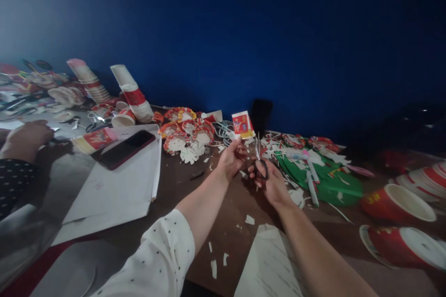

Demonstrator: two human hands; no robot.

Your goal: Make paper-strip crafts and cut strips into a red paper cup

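Red-yellow-white rectangular printed paper (243, 125) is pinched in the left hand (232, 159), while the right hand (272, 181) grips upright black-handled metal scissors (258, 152).

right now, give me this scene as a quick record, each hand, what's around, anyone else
left hand: holding up a printed red-and-yellow paper piece
right hand: holding scissors, blades upward
right side: green sheet bearing markers and scraps; red paper cups
left side: smartphone; tilted paper-cup stack
other person: hand at left edge, dark dotted sleeve
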